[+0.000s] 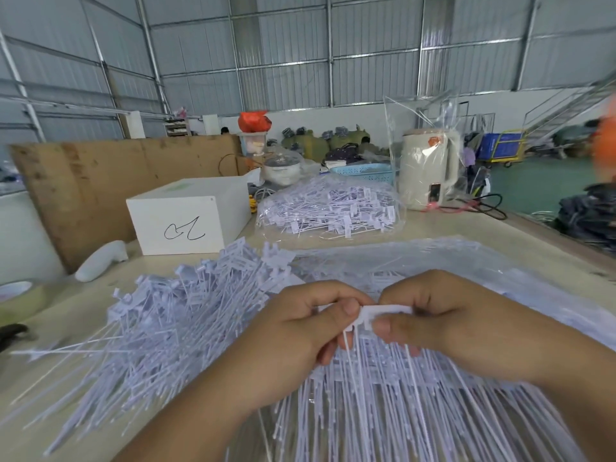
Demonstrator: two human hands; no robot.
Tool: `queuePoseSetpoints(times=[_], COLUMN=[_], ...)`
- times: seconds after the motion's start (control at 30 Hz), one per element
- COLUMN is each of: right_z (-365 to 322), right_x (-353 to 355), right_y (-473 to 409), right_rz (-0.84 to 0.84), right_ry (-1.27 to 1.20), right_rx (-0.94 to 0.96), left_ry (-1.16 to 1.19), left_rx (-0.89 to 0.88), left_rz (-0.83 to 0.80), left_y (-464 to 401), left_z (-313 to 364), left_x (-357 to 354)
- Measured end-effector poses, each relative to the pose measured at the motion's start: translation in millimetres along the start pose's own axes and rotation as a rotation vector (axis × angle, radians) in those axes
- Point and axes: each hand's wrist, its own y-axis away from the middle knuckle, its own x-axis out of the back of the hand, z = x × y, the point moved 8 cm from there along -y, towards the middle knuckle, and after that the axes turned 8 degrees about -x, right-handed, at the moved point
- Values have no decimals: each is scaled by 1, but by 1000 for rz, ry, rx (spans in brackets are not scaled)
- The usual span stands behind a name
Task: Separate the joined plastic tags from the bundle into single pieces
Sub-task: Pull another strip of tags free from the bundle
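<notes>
1. At the centre of the frame, the left hand (300,328) and right hand (446,321) meet, thumbs nearly touching, both pinching the white head of a joined strip of plastic tags (383,313).
2. The strip's thin tails hang down from the fingers onto the bundle (400,405) spread across the lower right, lying on clear plastic.
3. To the left of the hands a loose heap of tags (160,321) fans out over the beige table (466,225).
4. Above centre, a clear bag of tags (328,208) sits near a white box (190,218) with a black scribble on its front.
5. A cream kettle (428,168) stands at the upper right, with a blue basket (365,173) just left of it.
6. Brown cardboard (100,181) leans at the left.
</notes>
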Motion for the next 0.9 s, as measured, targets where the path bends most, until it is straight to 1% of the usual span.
queuePoseSetpoints(times=[0.07, 0.17, 0.27, 0.4, 0.47, 0.57, 0.6, 0.63, 0.7, 0.73, 0.77, 0.83, 0.9], right_z=[-2, -9, -22, -34, -34, -26, -24, -22, -22, -22, -19, -16, -12], right_x=[1, 4, 1, -7, -7, 18, 24, 24, 6, -5, -11, -11, -8], right_y=[-1, -1, 2, 4, 4, 12, 14, 14, 6, 2, -1, -2, -2], right_rz=[45, 183, 292, 339, 380, 600, 627, 594, 383, 277, 208, 187, 198], right_ry=[-25, -100, -169, -197, -153, -182, -182, -169, -133, -137, -164, -151, -105], right_rx=[16, 79, 157, 231, 229, 218, 220, 213, 173, 157, 146, 150, 113], left_ry=[17, 98, 314, 514, 625, 841, 820, 731, 512, 454, 445, 437, 343], left_rx=[-7, -45, -49, -41, -10, 111, 138, 164, 154, 128, 114, 104, 104], left_rz=[67, 214, 304, 356, 377, 507, 517, 488, 371, 302, 246, 157, 82], left_y=[-1, -1, 1, 4, 4, 6, 5, 3, 1, 0, 0, 1, 2], left_z=[-2, 2, 4, 7, 5, -15, -20, -25, -23, -18, -16, -10, -6], left_x=[2, 8, 8, -1, -5, 8, 12, 11, 4, -4, -10, -15, -12])
